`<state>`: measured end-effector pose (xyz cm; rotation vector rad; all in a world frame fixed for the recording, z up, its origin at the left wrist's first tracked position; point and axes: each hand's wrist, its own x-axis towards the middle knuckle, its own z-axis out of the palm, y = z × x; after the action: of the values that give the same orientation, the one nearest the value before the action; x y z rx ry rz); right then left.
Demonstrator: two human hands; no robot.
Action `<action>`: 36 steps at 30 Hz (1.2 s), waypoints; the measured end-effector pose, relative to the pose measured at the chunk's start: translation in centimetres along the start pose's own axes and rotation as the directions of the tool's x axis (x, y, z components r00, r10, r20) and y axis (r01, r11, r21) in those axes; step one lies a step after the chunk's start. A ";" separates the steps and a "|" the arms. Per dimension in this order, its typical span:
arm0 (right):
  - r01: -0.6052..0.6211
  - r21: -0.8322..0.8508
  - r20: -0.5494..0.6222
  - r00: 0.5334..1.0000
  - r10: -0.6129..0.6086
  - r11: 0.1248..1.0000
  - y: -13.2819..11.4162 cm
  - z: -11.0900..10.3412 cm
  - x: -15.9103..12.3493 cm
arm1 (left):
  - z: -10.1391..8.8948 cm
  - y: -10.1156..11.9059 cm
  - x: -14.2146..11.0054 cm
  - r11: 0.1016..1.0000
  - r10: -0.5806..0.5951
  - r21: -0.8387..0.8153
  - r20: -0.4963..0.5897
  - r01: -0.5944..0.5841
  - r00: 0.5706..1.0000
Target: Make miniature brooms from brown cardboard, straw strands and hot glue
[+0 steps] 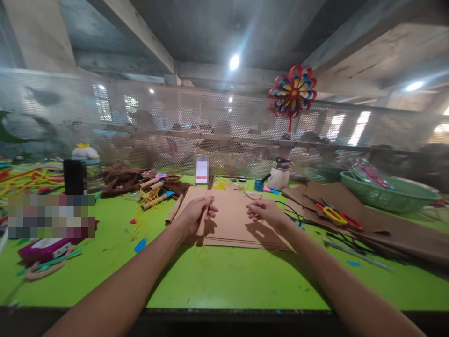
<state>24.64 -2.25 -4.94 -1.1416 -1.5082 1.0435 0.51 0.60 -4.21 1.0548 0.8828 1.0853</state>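
My left hand point(199, 210) is closed around a slim rolled brown paper tube point(201, 227), held at a slant with its lower end pointing toward me. Dark fringed paper shows just above the fingers; I cannot tell whether it belongs to the tube. My right hand point(264, 213) hovers apart to the right, its thumb and fingers drawn together in a pinch. Anything between those fingertips is too small to make out. Beneath both hands lies a stack of flat tan cardboard sheets point(238, 234).
Paper tubes point(154, 202) and crumpled brown paper point(126, 178) lie left. Yellow-handled scissors point(333, 215) rest on brown sheets point(372, 234) at right, near a green basket point(396, 192). A white jug point(279, 174), a blue pot point(259, 185) and a phone point(75, 176) stand farther back.
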 end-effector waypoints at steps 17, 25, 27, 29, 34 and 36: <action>0.330 0.203 0.072 0.934 -0.350 0.922 -3.8 2.5 -1.2 | 3.4 0.4 -3.2 0.999 0.030 0.004 0.457 -0.036 0.889; 0.409 0.216 0.022 0.906 -0.423 0.887 -3.9 6.1 -2.4 | 4.1 -0.3 -2.9 0.975 0.219 -0.129 0.368 -0.184 0.904; 0.425 0.206 -0.035 0.904 -0.427 0.881 -3.5 6.7 -2.3 | 4.3 -0.5 -2.9 0.963 0.254 -0.179 0.350 -0.201 0.902; 0.439 0.194 -0.074 0.898 -0.433 0.877 -3.3 7.2 -2.3 | 4.5 -0.6 -3.0 0.957 0.269 -0.198 0.330 -0.212 0.905; 0.424 0.131 -0.141 0.903 -0.406 0.896 -3.0 7.0 -2.3 | 4.8 -0.6 -3.4 0.948 0.298 -0.205 0.301 -0.243 0.906; 0.419 0.063 -0.194 0.895 -0.401 0.906 -2.8 6.7 -2.3 | 4.9 -0.4 -3.4 0.940 0.318 -0.221 0.289 -0.260 0.903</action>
<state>17.87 -5.59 -3.93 -0.7721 -1.4518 0.6997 4.33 -3.85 -3.08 1.1952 0.3643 1.1721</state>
